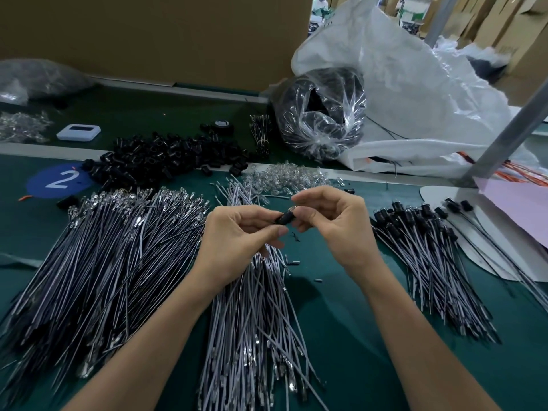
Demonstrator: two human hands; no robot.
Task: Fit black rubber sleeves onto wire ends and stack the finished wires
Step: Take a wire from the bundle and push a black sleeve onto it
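Note:
Both hands meet above the middle of the green table. My left hand [237,241] pinches a small black rubber sleeve [284,218] from the left, with grey wires trailing down under its palm. My right hand [335,221] pinches the same sleeve from the right with thumb and fingertips. Under my hands lies a pile of grey wires [255,315]. A larger heap of wires with metal terminals [112,247] is fanned out at the left. Finished wires with black sleeves [427,250] are stacked at the right. Loose black sleeves [166,158] are heaped behind.
Clear small bulbs [284,176] lie behind my hands. A clear bag of black parts [320,114] and a big white plastic sack [415,93] stand at the back right. A blue disc marked 2 [59,179], a white device [78,132] and a metal post [510,129] are around.

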